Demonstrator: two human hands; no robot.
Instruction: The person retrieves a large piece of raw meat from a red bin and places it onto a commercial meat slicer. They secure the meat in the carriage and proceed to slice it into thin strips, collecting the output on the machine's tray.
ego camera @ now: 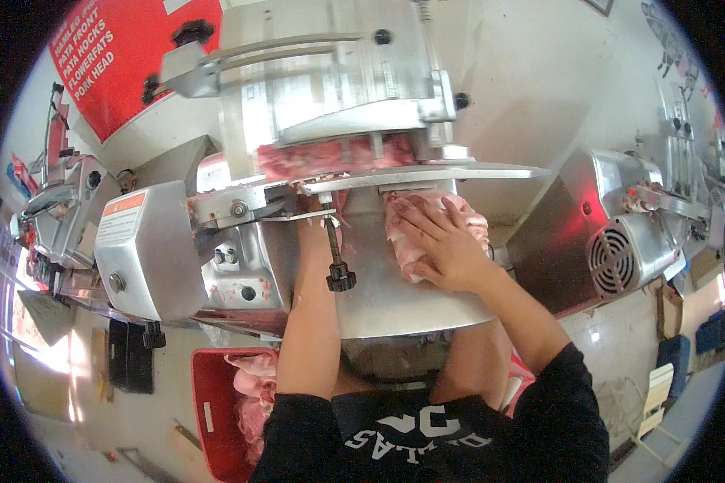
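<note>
A large metal meat slicer (350, 175) stands in front of me, its upper carriage blurred. A block of red meat (338, 157) lies under the carriage's metal pusher, behind the blade edge. My right hand (438, 241) rests with its fingers spread on a pile of sliced meat (408, 259) at the right of the metal receiving tray (374, 308). My left forearm reaches under the slicer's blade housing, left of a black threaded knob (341, 278). My left hand is mostly hidden there, beside hanging bits of meat; its fingers cannot be made out.
A red plastic crate (202, 410) with pale pink meat stands low at the left. The slicer's motor housing (151, 250) is left of my forearm. Further slicers stand at the far left (66, 211) and right (625, 241). A cream chair (652, 398) is at lower right.
</note>
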